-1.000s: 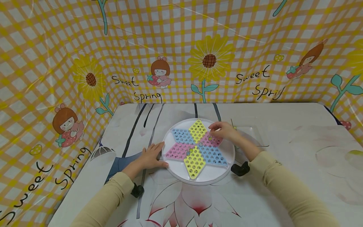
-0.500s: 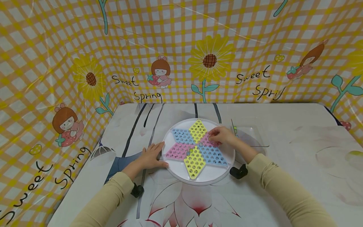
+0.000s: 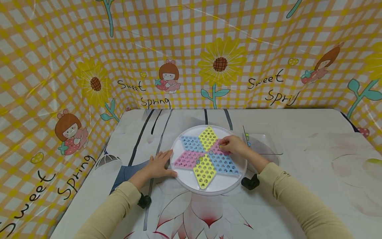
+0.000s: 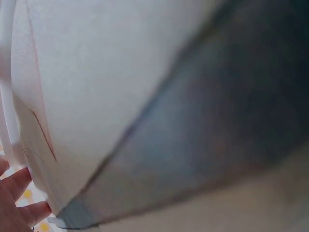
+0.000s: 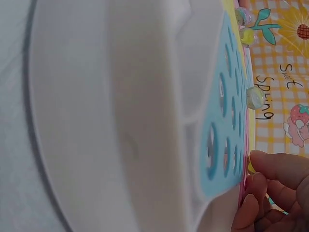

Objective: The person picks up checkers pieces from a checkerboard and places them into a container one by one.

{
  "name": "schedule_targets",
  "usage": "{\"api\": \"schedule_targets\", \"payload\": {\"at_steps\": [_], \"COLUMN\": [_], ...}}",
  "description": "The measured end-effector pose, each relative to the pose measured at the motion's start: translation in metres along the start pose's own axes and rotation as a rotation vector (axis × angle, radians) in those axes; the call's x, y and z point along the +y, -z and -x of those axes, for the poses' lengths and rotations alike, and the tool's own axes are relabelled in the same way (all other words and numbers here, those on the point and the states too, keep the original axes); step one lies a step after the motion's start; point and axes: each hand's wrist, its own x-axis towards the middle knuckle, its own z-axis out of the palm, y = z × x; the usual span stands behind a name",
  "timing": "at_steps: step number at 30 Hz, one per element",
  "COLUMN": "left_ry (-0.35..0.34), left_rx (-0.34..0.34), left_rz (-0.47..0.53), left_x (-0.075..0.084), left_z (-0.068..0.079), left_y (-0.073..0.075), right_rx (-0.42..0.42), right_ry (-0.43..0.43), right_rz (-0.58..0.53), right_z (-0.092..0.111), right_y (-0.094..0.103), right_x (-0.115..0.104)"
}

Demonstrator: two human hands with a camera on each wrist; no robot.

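Observation:
A round white Chinese checkers board (image 3: pixel 185 181) carries a six-pointed star of pink, blue and yellow perforated sections. My right hand (image 3: pixel 234 145) is over the pink right-hand section, thumb and fingertips pinching a small yellow-green marble (image 5: pixel 251 167), mostly hidden by the fingers in the head view. A clear marble (image 3: pixel 211 152) sits at the star's centre, also seen in the right wrist view. Near the top of the lower yellow section are a yellow marble (image 3: pixel 201 159) and a bluish marble (image 3: pixel 198 162). My left hand (image 3: pixel 159 165), fingers spread, rests against the board's left rim.
Behind my right wrist stands a clear plastic tray (image 3: pixel 270 141) with several marbles (image 3: pixel 247 136) at its left side. A blue and grey printed shape lies under the left forearm. Checked cloth (image 3: pixel 185 39) walls the table (image 3: pixel 298 186) at the back and left.
My right hand has come down and slightly toward me, onto the yellow-green marble that showed on the pink section a second ago. The left hand and board have stayed put.

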Motion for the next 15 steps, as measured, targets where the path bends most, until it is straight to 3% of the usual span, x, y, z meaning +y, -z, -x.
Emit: {"api": "schedule_targets", "payload": {"at_steps": [7,15], "left_ry": [-0.002,-0.005], "left_rx": [-0.001,0.005], "left_rz": [0.001,0.003], "left_x": [-0.0008,-0.0013], "left_z": [-0.0002,-0.0003], "left_y": [-0.0008,-0.0009], "right_rx": [0.009,0.017], "right_ry": [0.044,0.027], "right_rz": [0.026,0.044], "right_z": [0.0007,-0.0009], "right_y": [-0.0009,-0.0026], "right_x": [-0.0014,-0.0006]}}
